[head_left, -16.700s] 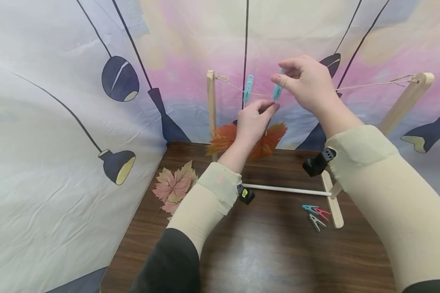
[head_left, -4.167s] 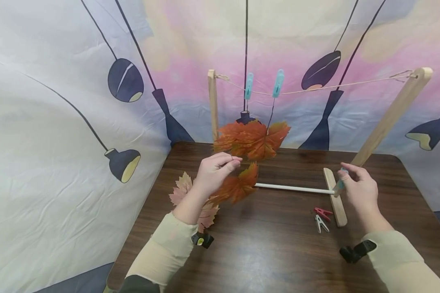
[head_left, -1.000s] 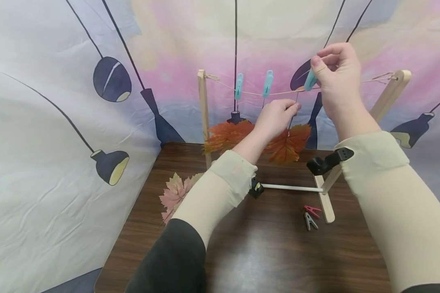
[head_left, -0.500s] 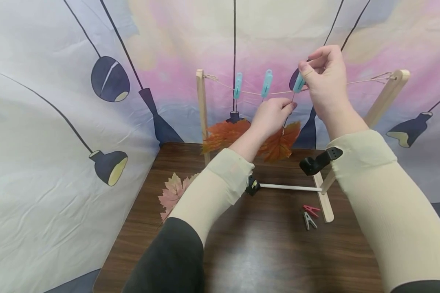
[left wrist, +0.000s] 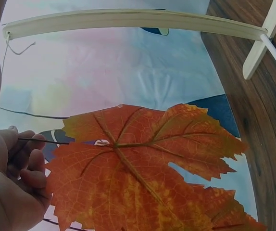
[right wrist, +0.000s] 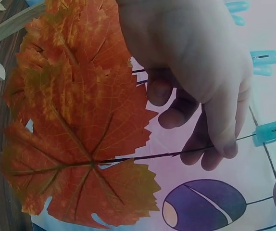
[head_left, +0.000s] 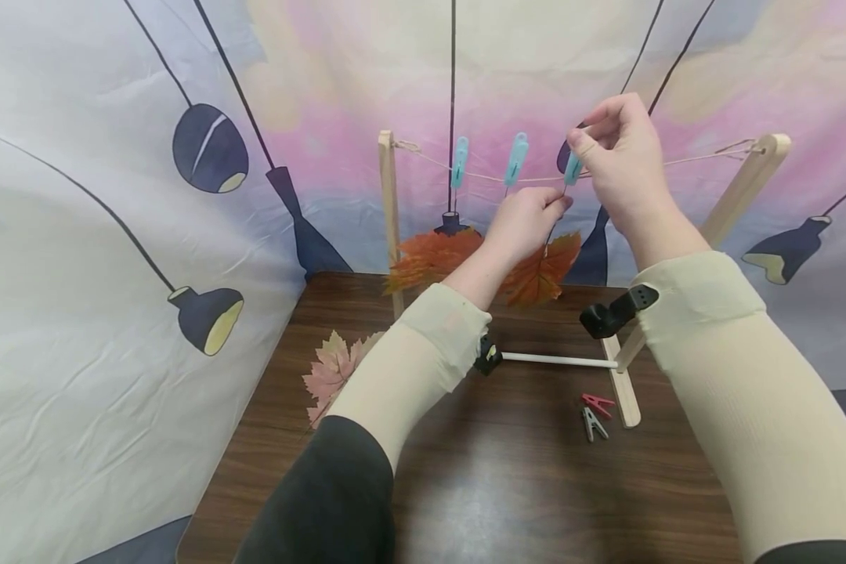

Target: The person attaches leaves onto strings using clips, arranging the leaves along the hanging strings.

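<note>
In the head view my left hand [head_left: 525, 223] pinches the thin stem of an orange artificial maple leaf [head_left: 553, 266], just under the string. The left wrist view shows this leaf [left wrist: 128, 168] spread beside the fingers. My right hand [head_left: 627, 153] pinches a light blue clothespin [head_left: 572, 168] at the string, above the left fingertips. In the right wrist view the stem's end meets the tip of that clothespin [right wrist: 275, 131]. Two more blue clothespins, one at left [head_left: 460, 162] and one in the middle [head_left: 516, 159], sit on the string, with orange leaves [head_left: 430, 258] hanging below.
A wooden frame's right post [head_left: 747, 188] and left post [head_left: 388, 204] carry the string [head_left: 705, 156]. A white rod [head_left: 557, 359] runs low between them. A red clothespin [head_left: 598, 404] and a grey clothespin [head_left: 594, 424] lie on the table. Pinkish leaves [head_left: 331, 376] lie at left.
Since 4.2 s ago both hands have risen from low over the table to the string, with leaf and clothespin. Over the last second the right hand brought the clothespin left to the stem.
</note>
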The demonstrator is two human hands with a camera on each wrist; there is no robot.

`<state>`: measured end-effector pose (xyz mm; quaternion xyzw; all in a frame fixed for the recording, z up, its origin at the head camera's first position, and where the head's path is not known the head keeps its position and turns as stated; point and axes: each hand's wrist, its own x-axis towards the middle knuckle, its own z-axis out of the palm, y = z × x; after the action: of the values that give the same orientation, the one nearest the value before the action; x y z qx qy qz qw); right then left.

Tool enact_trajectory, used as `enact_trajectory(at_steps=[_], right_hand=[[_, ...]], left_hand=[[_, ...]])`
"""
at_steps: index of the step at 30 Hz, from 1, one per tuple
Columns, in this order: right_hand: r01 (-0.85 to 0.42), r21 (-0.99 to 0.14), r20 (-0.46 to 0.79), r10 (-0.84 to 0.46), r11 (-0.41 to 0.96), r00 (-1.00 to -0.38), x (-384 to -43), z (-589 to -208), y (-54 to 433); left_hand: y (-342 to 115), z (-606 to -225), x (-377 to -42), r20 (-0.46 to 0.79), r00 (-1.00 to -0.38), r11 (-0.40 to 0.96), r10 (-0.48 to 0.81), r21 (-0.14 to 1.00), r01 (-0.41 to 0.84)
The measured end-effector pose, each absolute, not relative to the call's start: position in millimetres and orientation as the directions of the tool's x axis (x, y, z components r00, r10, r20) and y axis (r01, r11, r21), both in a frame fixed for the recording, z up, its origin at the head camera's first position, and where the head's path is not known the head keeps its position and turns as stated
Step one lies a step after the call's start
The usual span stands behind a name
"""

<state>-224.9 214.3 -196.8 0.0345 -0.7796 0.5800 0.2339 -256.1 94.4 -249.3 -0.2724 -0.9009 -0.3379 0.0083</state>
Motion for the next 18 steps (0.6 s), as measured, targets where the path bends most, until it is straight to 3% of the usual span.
enact_trajectory(at_steps=[10,18], right_hand=[[-0.293,-0.879,0.387,0.202,0.376,-0.9,-222.3,-194.2,214.9],[-0.197,-0.875,0.3,0.177,0.442,-0.937,-217.3,-191.3,215.2]], left_hand=[[96.3,-249.1,-255.8,0.18,-0.859,0.617,0.479,0.627,0.476],[95.6,-250.9,-254.4,0.162,-0.875,0.617,0.457,0.651,0.443]])
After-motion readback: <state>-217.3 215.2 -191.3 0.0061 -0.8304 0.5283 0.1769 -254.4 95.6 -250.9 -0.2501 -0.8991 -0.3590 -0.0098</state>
